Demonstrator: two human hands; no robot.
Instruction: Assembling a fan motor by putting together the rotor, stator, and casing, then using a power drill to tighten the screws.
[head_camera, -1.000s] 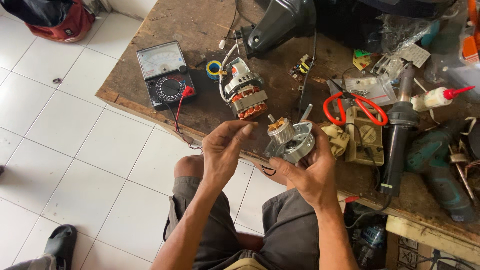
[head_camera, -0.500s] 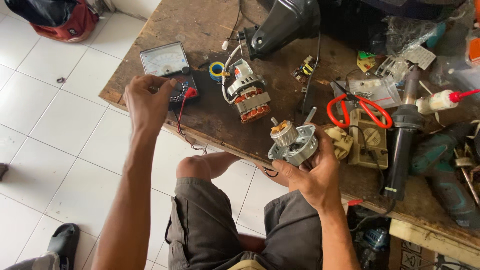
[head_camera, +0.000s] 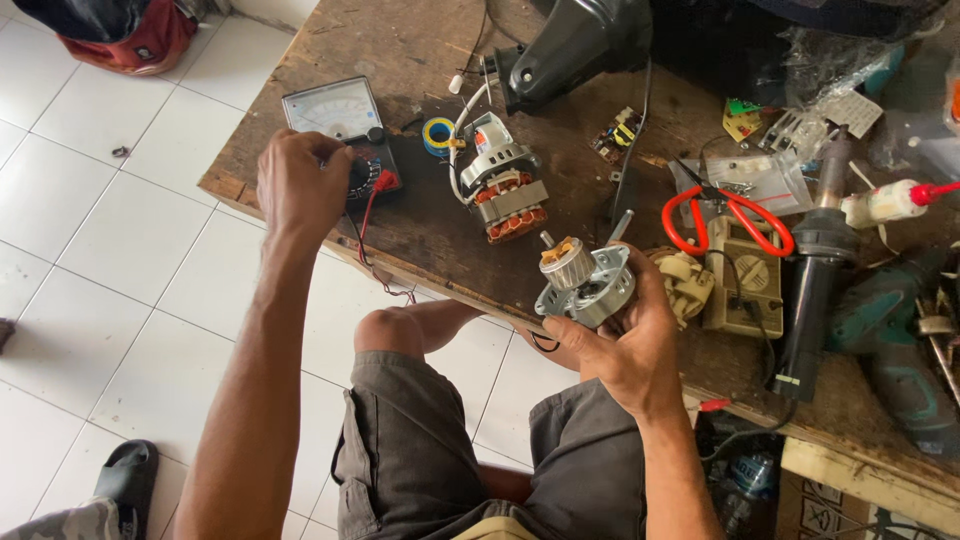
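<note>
Head view, over one wooden workbench (head_camera: 420, 225). Left hand (head_camera: 298, 185) curled loosely, fingertips on dial of one analog multimeter (head_camera: 345, 125) near bench edge. Right hand (head_camera: 625, 345) gripping one motor rotor assembly (head_camera: 585, 280) above bench edge. One stator (head_camera: 505, 190) between them. One red-handled scissors (head_camera: 725, 220).

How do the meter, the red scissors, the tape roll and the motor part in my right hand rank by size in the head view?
1. Meter, partly covered by the left hand.
2. Red scissors and motor part in the right hand look alike; the part sits nearer the camera.
3. Tape roll.
</note>
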